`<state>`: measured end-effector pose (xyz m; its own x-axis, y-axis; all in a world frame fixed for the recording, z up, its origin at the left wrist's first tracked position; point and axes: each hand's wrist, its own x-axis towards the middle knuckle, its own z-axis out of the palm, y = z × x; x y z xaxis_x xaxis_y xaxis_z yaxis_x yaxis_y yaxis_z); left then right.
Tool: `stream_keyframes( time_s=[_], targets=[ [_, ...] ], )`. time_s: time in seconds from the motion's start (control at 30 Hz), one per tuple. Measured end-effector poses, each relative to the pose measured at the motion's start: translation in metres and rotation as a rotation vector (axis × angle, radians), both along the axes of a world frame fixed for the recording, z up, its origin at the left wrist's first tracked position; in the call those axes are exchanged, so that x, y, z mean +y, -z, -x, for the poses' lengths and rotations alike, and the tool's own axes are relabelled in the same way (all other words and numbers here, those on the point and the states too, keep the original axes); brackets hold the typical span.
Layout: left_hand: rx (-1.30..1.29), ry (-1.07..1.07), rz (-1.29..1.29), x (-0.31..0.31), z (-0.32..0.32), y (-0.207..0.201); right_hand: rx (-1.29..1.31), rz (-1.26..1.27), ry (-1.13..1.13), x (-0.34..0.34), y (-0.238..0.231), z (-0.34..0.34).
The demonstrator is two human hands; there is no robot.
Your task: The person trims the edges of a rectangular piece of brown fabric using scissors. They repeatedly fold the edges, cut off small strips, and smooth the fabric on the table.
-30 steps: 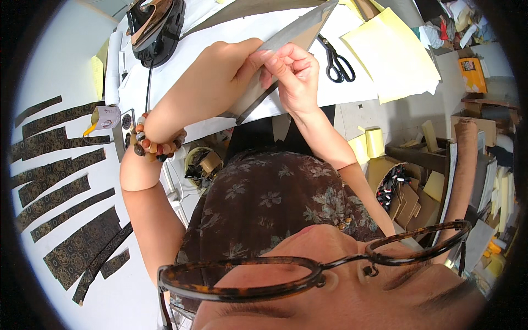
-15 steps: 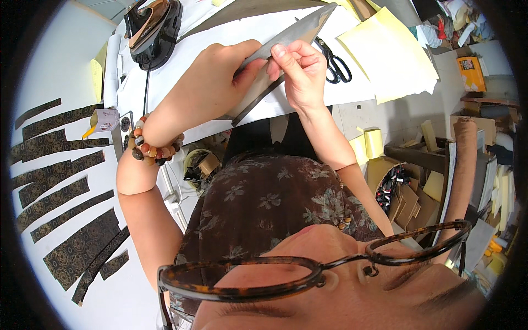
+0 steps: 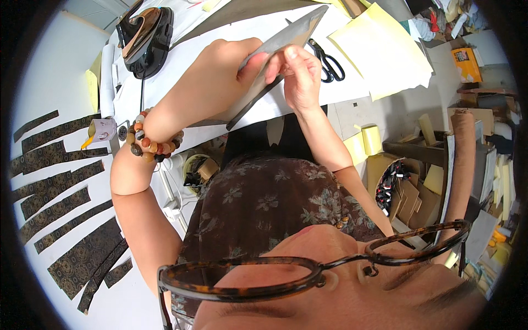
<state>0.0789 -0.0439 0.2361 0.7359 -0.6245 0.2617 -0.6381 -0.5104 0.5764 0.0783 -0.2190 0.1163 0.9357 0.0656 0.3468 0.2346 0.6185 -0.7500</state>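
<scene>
A folded piece of grey cloth (image 3: 286, 34) with a dark edge is held up at a slant above the white-covered table. My left hand (image 3: 220, 74), with beads round its wrist, is closed on the cloth's left side, thumb on the near face. My right hand (image 3: 301, 74) has its fingers curled at the cloth's near edge; the thumb is bent beside them, and part of the grip is hidden. Just right of that hand, black-handled scissors (image 3: 331, 69) lie on the table, their blades partly behind the cloth.
A black iron (image 3: 148, 47) stands at the far left of the table (image 3: 212, 38), its cord running toward me. Yellow paper sheets (image 3: 385, 55) lie at the right. Dark patterned cloth pieces (image 3: 82, 258) are spread on the left. Below right are a bin (image 3: 388, 176) and cardboard (image 3: 410, 201).
My right thumb has lifted from the cloth edge and its fingers have shifted slightly down along it. The cloth has tilted a little. The whole view has shifted slightly.
</scene>
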Motion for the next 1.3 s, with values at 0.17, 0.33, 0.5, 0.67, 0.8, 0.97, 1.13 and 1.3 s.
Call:
stream_keyframes(
  time_s=[0.17, 0.33, 0.5, 0.67, 0.8, 0.97, 1.13, 1.3],
  targets=[
    [-0.018, -0.028, -0.037, -0.002, 0.003, -0.001, 0.024, -0.113, 0.024, 0.003, -0.017, -0.003],
    [0.011, 0.017, -0.021, 0.000, -0.004, -0.001, -0.010, -0.141, 0.017, 0.005, -0.005, -0.009],
    [0.074, 0.080, 0.017, -0.018, -0.018, -0.005, -0.003, -0.157, 0.019, 0.005, -0.006, -0.008],
    [-0.109, 0.046, -0.052, -0.018, -0.020, -0.002, 0.070, -0.114, -0.006, -0.007, 0.006, -0.013],
    [-0.149, -0.020, 0.017, -0.017, -0.021, 0.008, 0.086, -0.198, 0.091, -0.009, -0.009, -0.016],
    [0.016, -0.041, -0.083, -0.019, -0.020, -0.002, 0.069, -0.237, 0.059, -0.010, -0.012, -0.021],
    [-0.510, 0.258, -0.185, -0.016, -0.039, 0.004, 0.027, -0.227, 0.104, -0.006, -0.012, -0.022],
    [0.038, 0.133, -0.001, -0.044, -0.050, 0.005, 0.000, -0.256, 0.092, -0.007, -0.001, -0.023]
  ],
)
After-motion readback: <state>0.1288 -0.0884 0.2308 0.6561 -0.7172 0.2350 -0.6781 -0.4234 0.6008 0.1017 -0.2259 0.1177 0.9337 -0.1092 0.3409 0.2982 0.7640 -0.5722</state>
